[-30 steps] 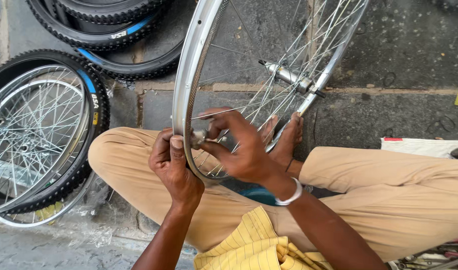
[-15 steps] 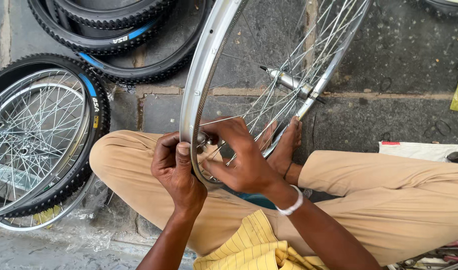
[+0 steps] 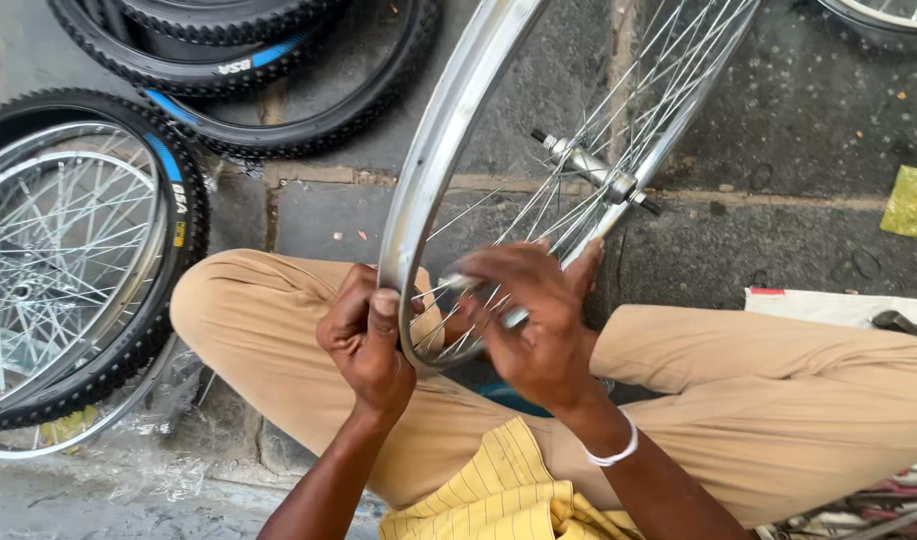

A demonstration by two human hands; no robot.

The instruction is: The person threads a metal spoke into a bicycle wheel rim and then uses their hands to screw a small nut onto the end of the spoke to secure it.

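A bare silver bicycle wheel rim (image 3: 433,150) stands upright between my crossed legs in tan trousers, its spokes running to a metal hub and axle (image 3: 588,168). My left hand (image 3: 366,340) is closed around the rim's lower left edge. My right hand (image 3: 530,325) reaches in among the spokes near the bottom of the rim, with its fingers pinched on a spoke; whether a small tool is in it I cannot make out. A white band circles my right wrist.
A tyred wheel with a blue stripe (image 3: 73,250) lies on the pavement at left, over another rim and clear plastic. Black tyres (image 3: 268,70) are stacked at top left. A yellow-green wrapper (image 3: 913,205) and white paper (image 3: 838,305) lie at right.
The rim has tilted and shifted slightly between my hands. My right hand has moved from the rim's edge further in among the spokes. My left hand keeps its grip.
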